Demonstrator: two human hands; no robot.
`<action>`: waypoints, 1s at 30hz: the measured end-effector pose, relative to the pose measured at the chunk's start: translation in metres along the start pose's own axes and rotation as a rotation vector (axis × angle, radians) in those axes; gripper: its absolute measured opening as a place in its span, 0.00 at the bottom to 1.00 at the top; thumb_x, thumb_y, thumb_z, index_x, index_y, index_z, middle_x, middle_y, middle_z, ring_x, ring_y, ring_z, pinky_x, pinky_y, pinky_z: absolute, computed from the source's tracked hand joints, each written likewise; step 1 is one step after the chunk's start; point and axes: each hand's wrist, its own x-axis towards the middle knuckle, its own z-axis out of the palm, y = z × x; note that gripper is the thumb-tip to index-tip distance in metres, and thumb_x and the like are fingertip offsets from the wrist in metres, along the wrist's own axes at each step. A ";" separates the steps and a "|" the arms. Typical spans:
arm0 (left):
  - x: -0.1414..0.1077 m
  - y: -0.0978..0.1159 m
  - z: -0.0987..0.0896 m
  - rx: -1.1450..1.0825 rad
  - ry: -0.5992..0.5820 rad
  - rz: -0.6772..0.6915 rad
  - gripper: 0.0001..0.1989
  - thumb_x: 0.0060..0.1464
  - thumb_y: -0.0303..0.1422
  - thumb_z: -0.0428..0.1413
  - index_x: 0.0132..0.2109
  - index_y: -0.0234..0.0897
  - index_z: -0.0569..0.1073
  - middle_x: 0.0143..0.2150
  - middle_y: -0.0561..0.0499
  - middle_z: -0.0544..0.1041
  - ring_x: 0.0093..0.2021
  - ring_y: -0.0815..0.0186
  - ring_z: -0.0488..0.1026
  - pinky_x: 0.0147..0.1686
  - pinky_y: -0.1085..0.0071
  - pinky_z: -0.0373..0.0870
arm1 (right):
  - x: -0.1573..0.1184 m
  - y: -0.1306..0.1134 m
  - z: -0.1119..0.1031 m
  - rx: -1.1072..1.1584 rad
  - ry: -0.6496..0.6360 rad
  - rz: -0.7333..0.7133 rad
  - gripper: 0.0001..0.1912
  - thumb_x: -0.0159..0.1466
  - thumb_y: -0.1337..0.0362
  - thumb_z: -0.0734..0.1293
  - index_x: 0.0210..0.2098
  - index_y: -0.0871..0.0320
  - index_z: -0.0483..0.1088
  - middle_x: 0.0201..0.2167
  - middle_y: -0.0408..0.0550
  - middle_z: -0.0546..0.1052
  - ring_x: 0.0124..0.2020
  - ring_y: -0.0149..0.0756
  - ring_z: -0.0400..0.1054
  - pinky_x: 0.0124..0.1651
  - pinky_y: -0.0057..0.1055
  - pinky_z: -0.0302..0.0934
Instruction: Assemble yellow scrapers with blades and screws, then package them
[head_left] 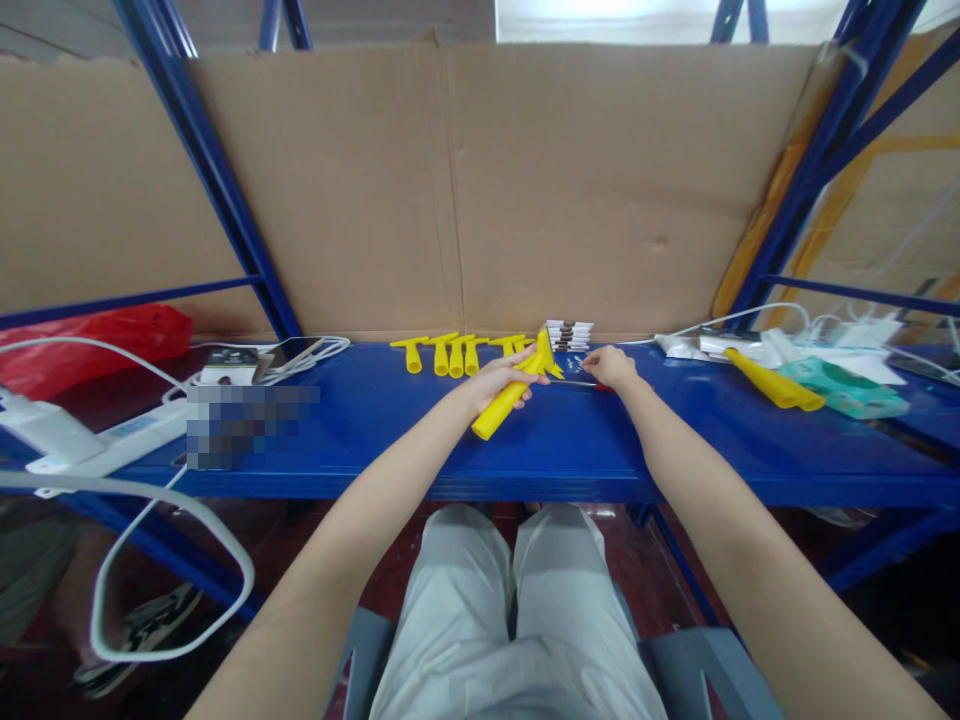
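Observation:
My left hand [504, 382] is wrapped round a yellow plastic tool [496, 410], its tubular handle pointing down and toward me and its wide head at the upper right. Just right of it, my right hand [609, 366] has its fingertips pinched together over some small clear bits [576, 364] on the blue table; what they hold is too small to make out. A screwdriver [577, 383] with a red handle lies below that hand. Several yellow T-shaped pieces [456, 356] stand in a row to the left, and a stack of white packets [570, 335] sits behind.
A white power strip [135, 440], cables and a red bag [97, 335] are at the left of the blue table [360, 440]. On the right are yellow pieces [772, 382], a green packet [844, 388] and white bags. Cardboard [525, 190] walls the back.

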 end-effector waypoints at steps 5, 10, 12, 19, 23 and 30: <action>0.002 -0.005 0.001 0.015 -0.047 -0.065 0.37 0.52 0.18 0.50 0.65 0.49 0.51 0.33 0.49 0.77 0.18 0.74 0.67 0.16 0.80 0.60 | 0.006 -0.001 0.005 -0.049 -0.021 -0.031 0.14 0.60 0.63 0.63 0.43 0.49 0.75 0.46 0.48 0.76 0.50 0.43 0.67 0.52 0.41 0.57; 0.004 -0.005 -0.003 0.004 -0.054 -0.078 0.38 0.52 0.18 0.51 0.66 0.47 0.50 0.33 0.48 0.77 0.19 0.74 0.67 0.17 0.79 0.62 | 0.014 0.001 0.008 -0.075 -0.028 -0.058 0.13 0.59 0.62 0.64 0.42 0.48 0.76 0.47 0.46 0.76 0.50 0.43 0.66 0.52 0.40 0.57; 0.005 -0.005 -0.003 -0.013 -0.036 -0.073 0.38 0.52 0.18 0.51 0.66 0.47 0.49 0.33 0.49 0.76 0.18 0.74 0.67 0.17 0.79 0.63 | 0.014 0.000 0.007 -0.086 -0.035 -0.057 0.12 0.58 0.62 0.64 0.41 0.49 0.76 0.45 0.47 0.76 0.50 0.43 0.67 0.51 0.40 0.57; 0.006 -0.004 -0.002 -0.037 0.020 -0.058 0.37 0.52 0.17 0.50 0.65 0.48 0.50 0.31 0.50 0.75 0.18 0.75 0.66 0.16 0.80 0.61 | 0.012 -0.005 0.004 -0.135 -0.030 -0.093 0.11 0.58 0.61 0.64 0.38 0.51 0.77 0.45 0.49 0.76 0.49 0.44 0.67 0.50 0.39 0.58; 0.007 -0.003 -0.003 -0.022 0.036 -0.060 0.38 0.52 0.18 0.49 0.66 0.47 0.47 0.34 0.48 0.76 0.18 0.74 0.67 0.16 0.79 0.62 | 0.017 -0.005 0.007 -0.159 -0.039 -0.116 0.11 0.58 0.63 0.63 0.37 0.52 0.76 0.45 0.50 0.76 0.49 0.44 0.67 0.49 0.38 0.58; 0.003 0.002 0.000 -0.036 0.063 -0.075 0.38 0.53 0.18 0.47 0.67 0.45 0.44 0.33 0.49 0.76 0.18 0.74 0.66 0.15 0.80 0.60 | 0.025 -0.002 0.015 -0.144 -0.069 -0.113 0.12 0.58 0.66 0.61 0.37 0.54 0.75 0.45 0.52 0.76 0.48 0.45 0.67 0.49 0.41 0.58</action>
